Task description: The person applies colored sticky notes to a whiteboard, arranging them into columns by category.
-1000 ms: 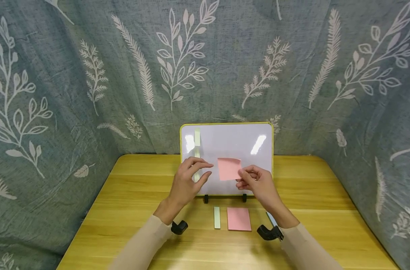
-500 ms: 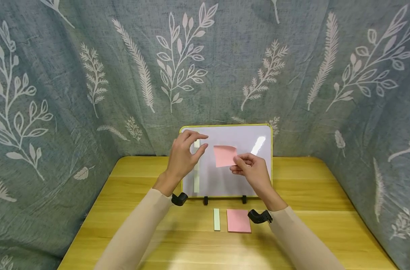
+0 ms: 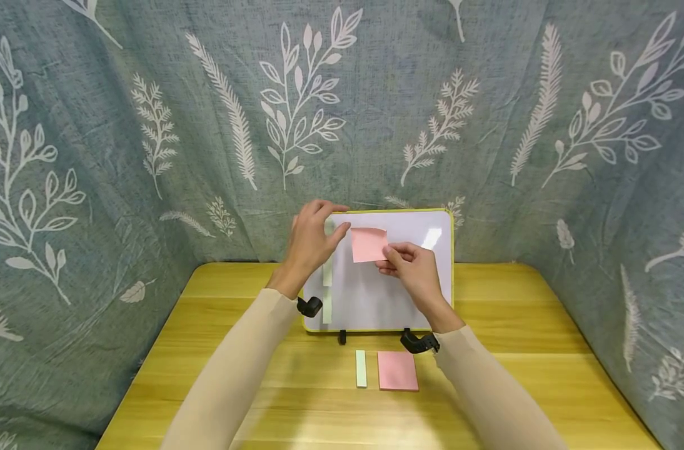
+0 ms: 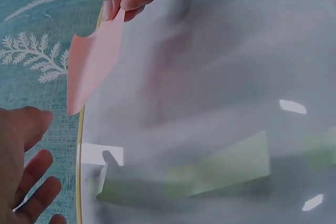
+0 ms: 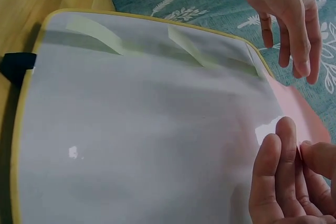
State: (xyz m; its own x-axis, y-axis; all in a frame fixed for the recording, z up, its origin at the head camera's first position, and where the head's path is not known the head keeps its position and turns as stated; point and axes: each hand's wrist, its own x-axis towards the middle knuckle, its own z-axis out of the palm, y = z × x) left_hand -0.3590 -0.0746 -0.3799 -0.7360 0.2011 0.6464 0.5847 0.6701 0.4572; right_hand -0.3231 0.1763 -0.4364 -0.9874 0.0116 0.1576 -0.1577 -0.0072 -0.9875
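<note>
A pink sticky note [image 3: 369,244] is pinched at its right side between the thumb and fingers of my right hand [image 3: 414,270]. It hangs in front of the whiteboard [image 3: 398,300], and its far edge curls a little. My left hand [image 3: 314,240] is raised at the board's upper left, thumb and fingers apart with nothing between them, close to the note's left edge. Pale green paper strips [image 4: 231,166] are stuck in a line along the board's left side, with ends lifting off the surface. In the head view, my left hand hides part of that line.
On the wooden table [image 3: 488,312], a pink sticky note pad [image 3: 397,370] and a narrow pale green pad [image 3: 361,369] lie before the board. Black feet [image 3: 342,337] support the yellow-framed board. A patterned curtain [image 3: 342,125] hangs behind.
Both hands have risen toward the board's upper part, the right one carrying the pink note up and left. The right forearm now covers the blue strip seen earlier on the table.
</note>
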